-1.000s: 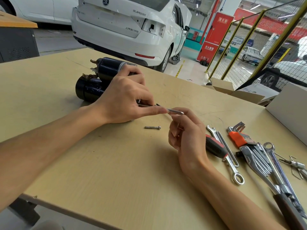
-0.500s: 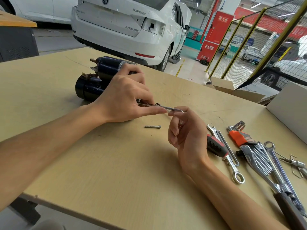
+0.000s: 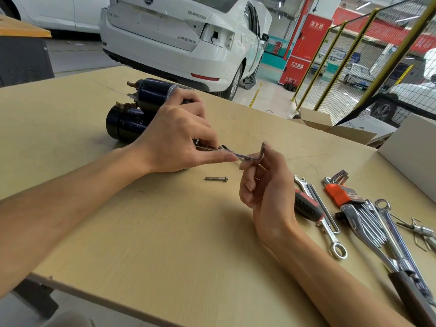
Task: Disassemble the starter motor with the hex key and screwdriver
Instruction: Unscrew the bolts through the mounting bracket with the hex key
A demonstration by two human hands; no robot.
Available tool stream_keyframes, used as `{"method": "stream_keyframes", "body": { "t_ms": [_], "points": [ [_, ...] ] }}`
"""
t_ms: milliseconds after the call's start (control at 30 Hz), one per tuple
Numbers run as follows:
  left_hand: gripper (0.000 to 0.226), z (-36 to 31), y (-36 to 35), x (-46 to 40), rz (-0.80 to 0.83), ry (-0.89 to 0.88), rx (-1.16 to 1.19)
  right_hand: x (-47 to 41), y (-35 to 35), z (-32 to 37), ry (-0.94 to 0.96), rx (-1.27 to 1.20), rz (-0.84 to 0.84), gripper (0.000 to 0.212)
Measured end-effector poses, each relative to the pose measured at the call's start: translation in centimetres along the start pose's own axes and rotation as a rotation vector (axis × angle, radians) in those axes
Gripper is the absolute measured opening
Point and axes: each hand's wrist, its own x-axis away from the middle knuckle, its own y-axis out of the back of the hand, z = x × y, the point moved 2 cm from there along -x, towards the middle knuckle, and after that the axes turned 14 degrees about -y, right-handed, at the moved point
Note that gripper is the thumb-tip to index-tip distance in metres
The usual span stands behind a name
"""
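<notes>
The black starter motor [image 3: 132, 116] lies on its side on the wooden table [image 3: 153, 232], its front end hidden behind my left hand [image 3: 177, 135]. My left hand rests over the motor and steadies the long arm of the silver hex key [image 3: 250, 156] with fingertips and thumb. My right hand [image 3: 264, 185] pinches the hex key at its bend, the short arm pointing up. A loose bolt [image 3: 217, 178] lies on the table just below the key. The red-and-black screwdriver [image 3: 306, 206] lies beside my right wrist.
To the right lie an orange holder of hex keys [image 3: 339, 190], several chrome spanners [image 3: 330, 237] and a ratchet handle [image 3: 405, 286]. A cardboard box [image 3: 410, 152] stands at the table's right edge. A white car [image 3: 179, 36] is parked beyond the table.
My right hand has turned the hex key, so its short arm now stands upright where before it lay flat. My left hand and the motor stayed put.
</notes>
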Motion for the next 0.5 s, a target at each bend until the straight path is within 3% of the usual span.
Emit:
{"method": "stream_keyframes", "body": {
  "t_ms": [267,500],
  "points": [
    [0.035,-0.01,0.02,-0.01,0.016,-0.003,0.006,-0.08,-0.02,-0.08,0.077,-0.005,0.069,0.019],
    [0.041,0.01,-0.04,-0.08,0.000,0.006,0.001,0.01,0.15,-0.31,0.024,0.025,-0.032,0.021]
  ]
}}
